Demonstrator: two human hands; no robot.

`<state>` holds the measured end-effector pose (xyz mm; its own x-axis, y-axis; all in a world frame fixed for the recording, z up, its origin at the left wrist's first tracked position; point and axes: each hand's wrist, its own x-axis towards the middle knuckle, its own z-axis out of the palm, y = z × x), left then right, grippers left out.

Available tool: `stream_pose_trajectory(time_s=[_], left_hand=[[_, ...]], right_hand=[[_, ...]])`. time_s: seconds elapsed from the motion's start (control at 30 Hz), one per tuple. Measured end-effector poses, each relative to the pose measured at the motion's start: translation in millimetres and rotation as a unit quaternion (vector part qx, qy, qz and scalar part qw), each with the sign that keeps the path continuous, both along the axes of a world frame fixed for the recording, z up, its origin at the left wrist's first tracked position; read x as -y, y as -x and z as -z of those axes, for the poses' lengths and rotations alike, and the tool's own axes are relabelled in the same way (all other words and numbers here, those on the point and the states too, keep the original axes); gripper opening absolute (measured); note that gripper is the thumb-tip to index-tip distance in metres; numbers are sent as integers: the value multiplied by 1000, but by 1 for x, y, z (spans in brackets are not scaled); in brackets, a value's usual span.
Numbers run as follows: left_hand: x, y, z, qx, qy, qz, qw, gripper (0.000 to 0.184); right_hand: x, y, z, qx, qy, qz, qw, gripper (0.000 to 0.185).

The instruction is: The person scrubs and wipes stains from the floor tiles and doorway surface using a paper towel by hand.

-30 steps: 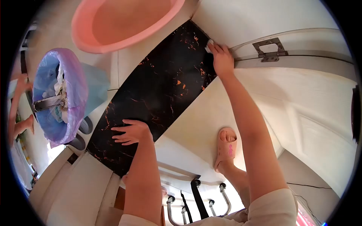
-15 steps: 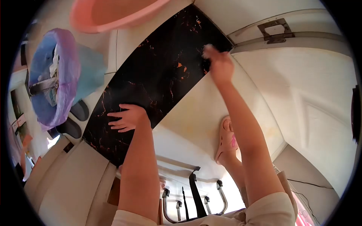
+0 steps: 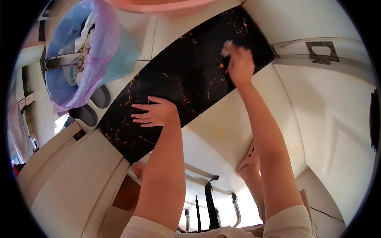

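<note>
A black slab with orange and white veining (image 3: 198, 75) lies across the pale floor. My left hand (image 3: 158, 112) rests on its lower left part, palm down with the fingers spread. Over the slab's right part is my right hand (image 3: 241, 65), its fingers closed on a small whitish wad (image 3: 227, 48) that looks like cloth or tissue. The wad is slightly blurred, and whether it touches the slab cannot be told.
A bin with a purple-blue liner (image 3: 107, 47) holds rubbish at the left, with dark slippers (image 3: 84, 115) below it. A pink basin (image 3: 166, 7) is at the top. A metal strike plate (image 3: 322, 51) sits on the frame at right, beside a white door (image 3: 329, 107).
My right hand has moved with the wad from the slab's right corner inward over its surface. My left hand stays spread on the slab. The camera view has shifted.
</note>
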<state>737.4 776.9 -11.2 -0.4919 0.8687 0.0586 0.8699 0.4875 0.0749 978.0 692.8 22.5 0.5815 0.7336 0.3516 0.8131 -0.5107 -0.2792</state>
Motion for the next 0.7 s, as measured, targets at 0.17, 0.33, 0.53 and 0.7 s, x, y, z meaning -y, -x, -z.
stream_pose_trajectory(time_s=[0.17, 0.33, 0.53, 0.7], left_hand=[[0, -1, 2, -13, -11, 1, 1000, 68], [0, -1, 2, -18, -10, 5, 1000, 68], [-1, 0, 2, -32, -16, 11, 999, 67], [1, -2, 3, -24, -20, 6, 999, 68]], right_hand=[[-82, 63, 16, -21, -21, 42, 999, 15], [-95, 119, 16, -61, -62, -334, 939, 17], [-46, -62, 15, 37, -13, -27, 999, 27], [14, 34, 33, 56, 34, 30, 997, 34]])
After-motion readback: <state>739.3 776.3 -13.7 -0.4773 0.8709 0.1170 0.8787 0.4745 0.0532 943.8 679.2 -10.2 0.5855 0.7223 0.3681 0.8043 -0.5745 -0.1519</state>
